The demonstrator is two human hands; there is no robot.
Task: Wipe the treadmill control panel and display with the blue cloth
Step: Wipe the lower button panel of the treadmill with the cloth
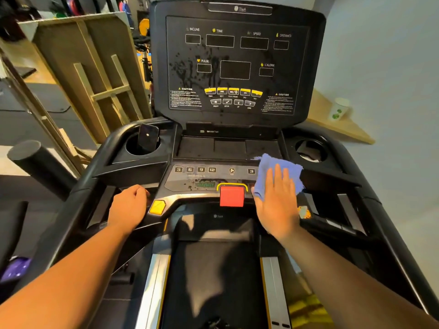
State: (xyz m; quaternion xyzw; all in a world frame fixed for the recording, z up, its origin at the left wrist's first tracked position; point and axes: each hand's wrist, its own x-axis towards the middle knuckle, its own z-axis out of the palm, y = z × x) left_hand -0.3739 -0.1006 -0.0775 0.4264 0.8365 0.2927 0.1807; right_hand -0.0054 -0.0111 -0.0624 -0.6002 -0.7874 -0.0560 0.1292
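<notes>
On the right side of the lower control panel (pixel 213 176), the right hand (pixel 276 200) lies flat with fingers straight and together, pressing the blue cloth (pixel 278 172) against the panel surface; it presses rather than grips. The cloth spreads out beyond the fingertips, covering the buttons to the right of the red stop button (pixel 232 196) and touching the near edge of the tray above. On the left, the left hand (pixel 129 207) rests on the handlebar (pixel 133 230) with its fingers curled over the bar's far edge, just beside a yellow button (pixel 157 207). Farther away, the upright display (pixel 235 65) stands dark, its left half speckled with droplets and streaks (wet, by the look of it). A phone (pixel 147 137) stands in the left cup holder (pixel 133 148).
</notes>
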